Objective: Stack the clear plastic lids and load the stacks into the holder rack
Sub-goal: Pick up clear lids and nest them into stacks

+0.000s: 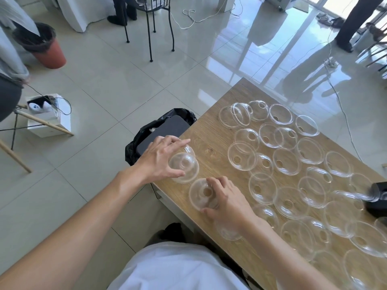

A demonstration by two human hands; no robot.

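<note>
Several clear domed plastic lids [284, 162] lie scattered over the wooden table [211, 141]. My left hand [160, 158] grips a small stack of clear lids [185, 167] at the table's near left edge, fingers curved around its rim. Just to its right, my right hand [225, 203] holds a single clear lid [201, 194] by its rim, thumb on the near side and fingers on the far side. Another lid [229, 233] lies partly hidden under my right wrist. A black holder rack [377, 197] with lids in it shows at the right edge, mostly cut off.
A bin lined with a black bag [159, 132] stands on the floor against the table's left edge. Black chair legs [150, 34], a red-brown pot [45, 46], a white box [48, 116] and floor cables [343, 114] surround the table. A person's legs [354, 21] stand far right.
</note>
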